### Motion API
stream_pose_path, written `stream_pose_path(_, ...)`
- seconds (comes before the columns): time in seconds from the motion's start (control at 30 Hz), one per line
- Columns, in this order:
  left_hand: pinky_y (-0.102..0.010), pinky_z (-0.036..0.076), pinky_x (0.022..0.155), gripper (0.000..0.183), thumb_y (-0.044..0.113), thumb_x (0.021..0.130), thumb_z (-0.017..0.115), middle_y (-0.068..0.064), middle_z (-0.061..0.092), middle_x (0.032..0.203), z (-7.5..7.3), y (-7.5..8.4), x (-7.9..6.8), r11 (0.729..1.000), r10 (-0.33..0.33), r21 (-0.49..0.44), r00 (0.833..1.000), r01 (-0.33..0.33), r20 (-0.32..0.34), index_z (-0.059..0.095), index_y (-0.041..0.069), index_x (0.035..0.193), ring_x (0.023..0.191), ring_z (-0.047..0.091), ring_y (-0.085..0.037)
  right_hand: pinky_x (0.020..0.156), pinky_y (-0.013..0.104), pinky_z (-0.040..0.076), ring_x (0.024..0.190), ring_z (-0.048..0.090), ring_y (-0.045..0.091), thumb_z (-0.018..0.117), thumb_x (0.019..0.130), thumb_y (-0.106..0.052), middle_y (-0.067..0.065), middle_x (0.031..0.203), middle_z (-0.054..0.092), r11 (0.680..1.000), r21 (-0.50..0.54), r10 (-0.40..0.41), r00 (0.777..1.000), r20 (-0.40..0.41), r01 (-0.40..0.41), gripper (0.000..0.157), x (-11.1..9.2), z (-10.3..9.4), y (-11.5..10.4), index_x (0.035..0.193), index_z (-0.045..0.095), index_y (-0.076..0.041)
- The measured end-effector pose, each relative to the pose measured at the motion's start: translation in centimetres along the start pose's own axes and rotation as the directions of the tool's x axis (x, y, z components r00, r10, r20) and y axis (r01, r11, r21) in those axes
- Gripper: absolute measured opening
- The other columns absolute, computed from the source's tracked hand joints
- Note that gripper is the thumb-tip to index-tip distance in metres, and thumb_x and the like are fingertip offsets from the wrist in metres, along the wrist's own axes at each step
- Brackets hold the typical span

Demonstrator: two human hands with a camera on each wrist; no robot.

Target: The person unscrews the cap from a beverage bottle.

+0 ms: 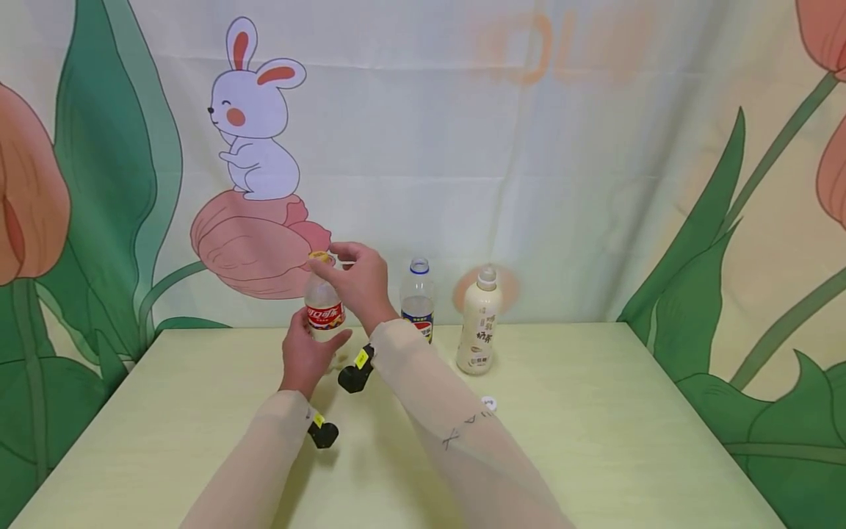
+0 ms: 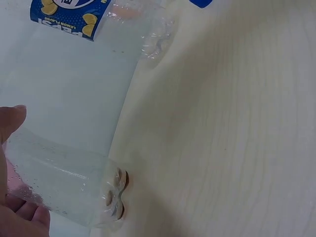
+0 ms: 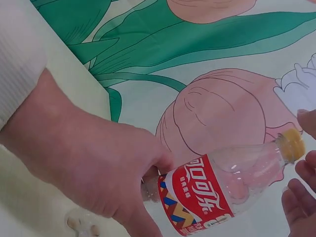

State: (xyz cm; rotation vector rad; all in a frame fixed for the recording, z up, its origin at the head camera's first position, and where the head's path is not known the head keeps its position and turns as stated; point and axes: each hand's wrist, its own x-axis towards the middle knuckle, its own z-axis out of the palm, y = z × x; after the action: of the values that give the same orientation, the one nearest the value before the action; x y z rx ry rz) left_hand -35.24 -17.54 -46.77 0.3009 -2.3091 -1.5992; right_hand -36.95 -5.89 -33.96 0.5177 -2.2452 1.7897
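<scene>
Clear plastic red-labelled bottle (image 1: 324, 314), left hand (image 1: 307, 357) gripping; right hand (image 1: 363, 283) spread near round yellow cap (image 3: 292, 146); over-squeezing might buckle walls.

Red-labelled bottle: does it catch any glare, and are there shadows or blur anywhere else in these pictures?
Right wrist view: small white glints on the clear shoulder of the red-labelled bottle; left wrist view: soft-edged shadows across the table; head view: soft shadows there too, and an orange mark on the backdrop looks smeared.
</scene>
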Motion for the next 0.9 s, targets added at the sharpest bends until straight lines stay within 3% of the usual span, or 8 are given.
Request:
stream_pose_path(0.3, -0.058, 0.036, 0.121, 0.081, 0.03, 0.09, 0.081, -0.014, 0.048, 0.156, 0.0, -0.2, 0.2, 1.0, 0.002, 0.024, 1.0, -0.001, -0.013, 0.034, 0.009, 0.153, 0.145, 0.045, -0.037, 0.086, 0.026, 0.061, 0.102, 0.069, 0.013, 0.084, 0.085, -0.039, -0.003, 0.109, 0.076, 1.0, -0.014, 0.026, 1.0, 0.008, -0.026, 0.042, 0.5, 0.9, 0.0, 0.118, 0.074, -0.015)
stream_pose_path(0.47, -0.056, 0.038, 0.121, 0.078, 0.029, 0.09, 0.081, -0.014, 0.05, 0.155, 0.0, -0.2, 0.3, 1.0, 0.012, 0.021, 1.0, -0.012, -0.012, 0.038, 0.009, 0.152, 0.144, 0.047, -0.036, 0.087, 0.027, 0.061, 0.095, 0.07, 0.008, 0.084, 0.086, -0.036, -0.004, 0.105, 0.077, 1.0, 0.007, 0.027, 1.0, 0.013, -0.027, 0.036, 0.6, 0.9, -0.3, 0.114, 0.075, -0.015)
stream_pose_path(0.9, -0.051, 0.043, 0.118, 0.077, 0.029, 0.086, 0.085, -0.013, 0.055, 0.151, -0.3, 0.7, -0.6, 0.998, 0.065, 0.0, 0.998, -0.065, -0.022, 0.044, 0.009, 0.148, 0.141, 0.053, -0.034, 0.077, 0.023, 0.061, 0.086, 0.068, 0.009, 0.086, 0.085, -0.03, 0.0, 0.097, 0.076, 0.999, -0.038, -0.03, 0.999, 0.04, 0.031, 0.032, 0.2, 0.0, -1.6, 0.11, 0.077, -0.012)
